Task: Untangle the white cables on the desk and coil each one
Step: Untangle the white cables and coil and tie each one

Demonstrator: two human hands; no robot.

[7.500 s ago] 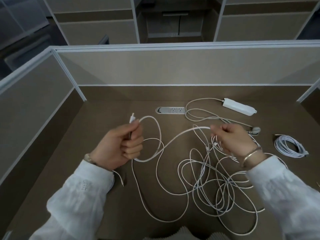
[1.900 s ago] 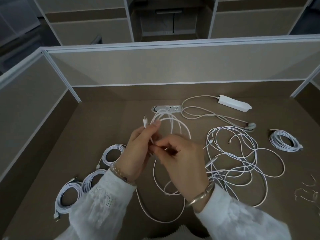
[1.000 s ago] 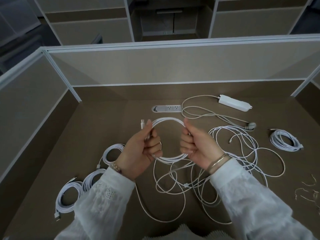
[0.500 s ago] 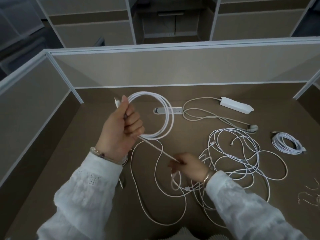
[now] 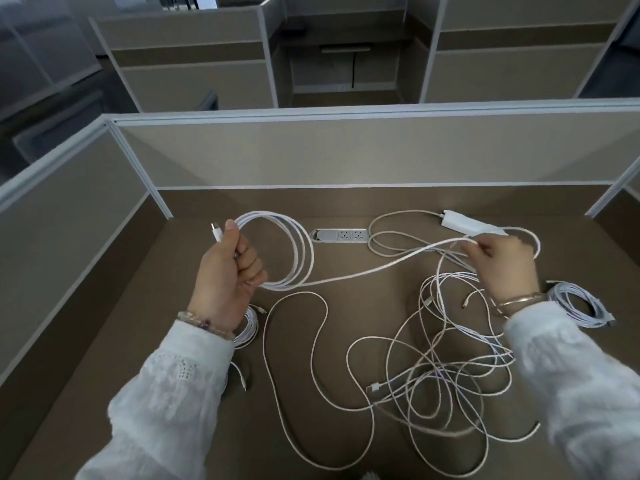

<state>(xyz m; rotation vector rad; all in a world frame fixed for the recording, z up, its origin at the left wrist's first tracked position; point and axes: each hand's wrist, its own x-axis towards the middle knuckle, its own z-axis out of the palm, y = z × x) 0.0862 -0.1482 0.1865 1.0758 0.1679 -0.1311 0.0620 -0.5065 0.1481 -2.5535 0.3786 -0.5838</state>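
So the left hand (image 5: 227, 271) is up over the desk (image 5: 180, 341) with its fingers curled tight round a partly wound coil (image 5: 291, 251) of white cable; several loops hang off the fist to its right, and the connector end (image 5: 216, 232) pokes up just past the thumb. One strand leaves the bottom of that coil and runs across, off the desk, to the right hand (image 5: 502, 268); that hand pinches the strand between thumb and fingertips, the other fingers loosely bent, though it's a bit blurred so I can't tell the grip any finer.

Below the right hand sits the tangle (image 5: 440, 372); lots of thin white loops crossing each other on the brown surface, with one long loose run snaking out toward the near left.

Other stuff: a finished coil (image 5: 581, 306) lies just right of the right wrist; another wound bundle (image 5: 247, 329) peeks out from under the left wrist; a white power strip (image 5: 467, 225) with its own cord lies at the back, partly behind the right hand; a built-in socket panel (image 5: 339, 235) sits in the desk between the hands.
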